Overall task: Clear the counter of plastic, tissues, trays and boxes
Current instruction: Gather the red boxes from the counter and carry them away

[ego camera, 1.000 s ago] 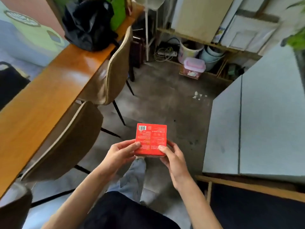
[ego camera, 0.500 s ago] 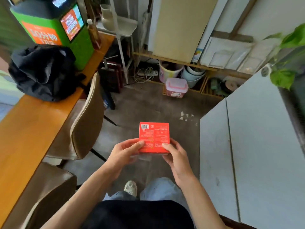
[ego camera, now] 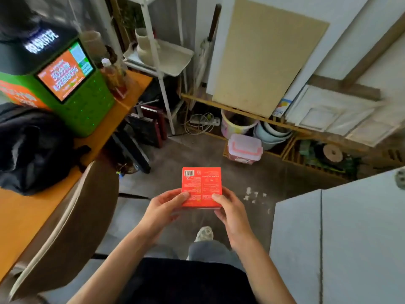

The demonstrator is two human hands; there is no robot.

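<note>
A small red box (ego camera: 201, 183) with a barcode and printed text is held flat in front of me, over the grey floor. My left hand (ego camera: 163, 208) grips its lower left edge with the thumb on top. My right hand (ego camera: 230, 212) grips its lower right edge the same way. The orange wooden counter (ego camera: 28, 213) runs along the left side, apart from the box.
On the counter stand a green machine with an orange screen (ego camera: 65, 84), a black bag (ego camera: 32, 148) and a bottle (ego camera: 114, 77). A tan chair (ego camera: 72, 222) stands beside it. A grey panel (ego camera: 341, 244) fills the right. A white shelf (ego camera: 160, 55), buckets and a pink-lidded tub (ego camera: 245, 148) lie ahead.
The view has swung forward along the counter, bringing the green machine and shelf closer. Both hands keep holding the red box in the same way.
</note>
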